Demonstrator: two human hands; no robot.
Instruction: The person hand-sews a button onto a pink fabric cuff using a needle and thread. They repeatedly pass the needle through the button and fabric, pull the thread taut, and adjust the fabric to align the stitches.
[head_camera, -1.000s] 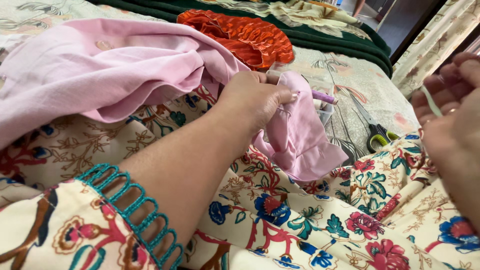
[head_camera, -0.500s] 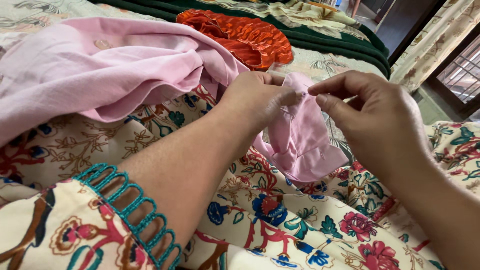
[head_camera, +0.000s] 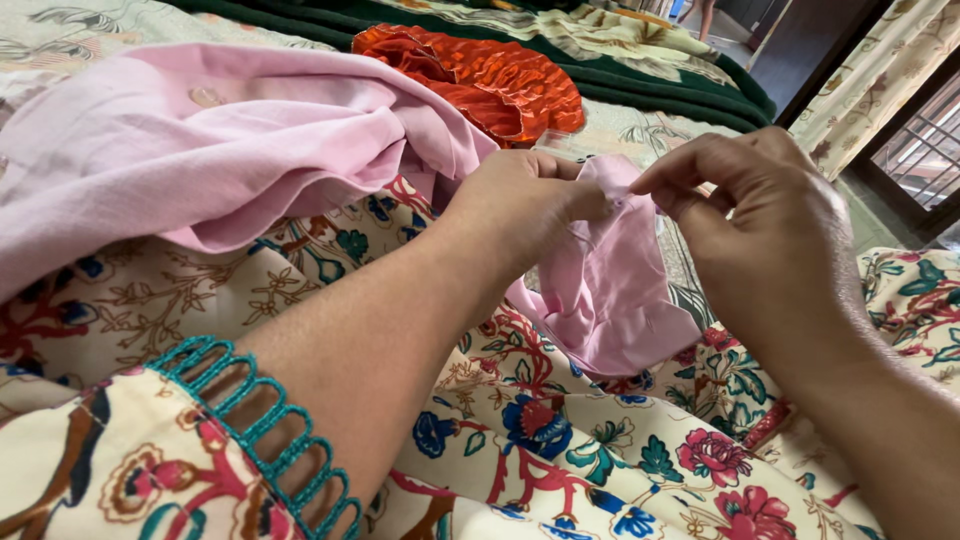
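Both hands are working one fold of a pink garment (head_camera: 300, 150) above a floral-printed lap.

The left hand (head_camera: 520, 205) is gripping a bunched edge of the pink garment, fingers closed on the cloth. The right hand (head_camera: 760, 215) is meeting it at the same fold, thumb and forefinger pressed together at the fabric's upper edge; what they are pinching is too small to tell. The garment is draping across the floral fabric (head_camera: 560, 450). An orange cloth (head_camera: 480, 75) is lying beyond it, beside a dark green blanket (head_camera: 640, 85).
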